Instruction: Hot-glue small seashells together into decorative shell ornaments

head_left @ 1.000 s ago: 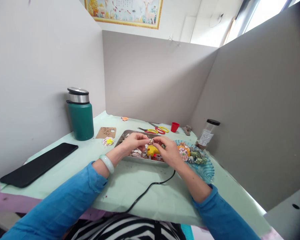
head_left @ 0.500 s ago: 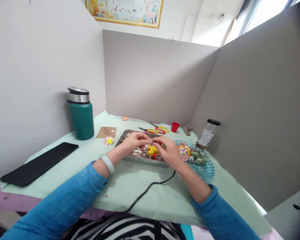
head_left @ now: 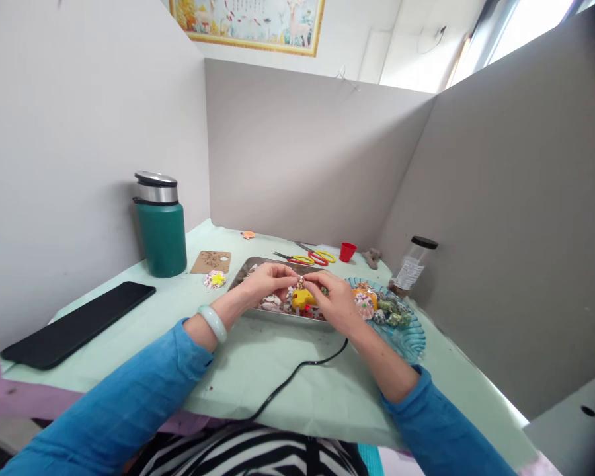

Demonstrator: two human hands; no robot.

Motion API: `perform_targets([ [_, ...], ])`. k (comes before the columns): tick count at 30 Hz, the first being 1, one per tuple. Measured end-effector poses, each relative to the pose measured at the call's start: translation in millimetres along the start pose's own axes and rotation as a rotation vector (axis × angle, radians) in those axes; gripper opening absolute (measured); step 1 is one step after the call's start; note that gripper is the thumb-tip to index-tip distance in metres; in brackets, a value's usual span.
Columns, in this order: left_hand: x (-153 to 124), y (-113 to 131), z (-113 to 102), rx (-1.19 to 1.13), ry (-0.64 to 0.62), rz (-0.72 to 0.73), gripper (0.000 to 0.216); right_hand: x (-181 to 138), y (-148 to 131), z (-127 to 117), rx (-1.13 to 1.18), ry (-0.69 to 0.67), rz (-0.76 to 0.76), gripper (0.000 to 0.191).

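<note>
At the far left of the frame I see a flat black pad (head_left: 79, 325) on the pale green tabletop (head_left: 242, 377), with a green bottle (head_left: 161, 238) upright beyond it. Next come a brown board (head_left: 208, 262) and, just beside it, a round piece with a yellow star (head_left: 215, 279). Around the centre, the left hand (head_left: 266, 284) is over a metal tray (head_left: 277, 317), its fingers pinched narrow on a small speckled piece (head_left: 300, 283), just below mid-frame. Under that piece is a yellow glue gun (head_left: 303, 299); scissors (head_left: 305, 259) lie behind. The right hand (head_left: 338, 301) pinches the same speckled piece between its fingers. Farther right are a red cup (head_left: 348, 252), a blue plate (head_left: 414, 338) of mottled pieces and a black-lidded jar (head_left: 412, 266).
</note>
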State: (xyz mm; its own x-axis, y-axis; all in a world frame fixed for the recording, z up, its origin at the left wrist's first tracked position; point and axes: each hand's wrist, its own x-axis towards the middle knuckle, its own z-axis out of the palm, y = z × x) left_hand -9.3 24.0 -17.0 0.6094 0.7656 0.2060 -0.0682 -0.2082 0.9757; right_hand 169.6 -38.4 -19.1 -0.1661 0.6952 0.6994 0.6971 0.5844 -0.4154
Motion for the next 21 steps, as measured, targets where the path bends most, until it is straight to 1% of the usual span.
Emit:
perform_targets([
  [4,-1.2,0.3,1.2,0.033,0.011,-0.011,0.034,0.5,0.5,2.9,0.018,0.054,0.072,0.017],
  [8,-2.5,1.9,1.6,0.065,0.008,-0.008,0.034,0.5,0.7,5.3,0.042,0.054,0.124,0.019],
  [11,-2.1,2.2,0.8,0.029,0.001,0.002,0.032,0.4,0.5,4.4,0.066,0.06,0.12,0.02],
  [14,-1.1,1.5,0.2,-0.028,-0.008,-0.005,0.033,0.4,1.2,2.9,0.103,0.066,0.075,0.021],
  [17,-0.4,0.8,0.0,-0.057,-0.013,-0.02,0.035,0.1,2.2,2.7,0.112,0.042,0.038,0.022],
  [21,-0.4,0.8,-0.1,-0.054,-0.013,-0.028,0.037,-0.5,1.8,2.8,0.117,0.03,0.052,0.021],
])
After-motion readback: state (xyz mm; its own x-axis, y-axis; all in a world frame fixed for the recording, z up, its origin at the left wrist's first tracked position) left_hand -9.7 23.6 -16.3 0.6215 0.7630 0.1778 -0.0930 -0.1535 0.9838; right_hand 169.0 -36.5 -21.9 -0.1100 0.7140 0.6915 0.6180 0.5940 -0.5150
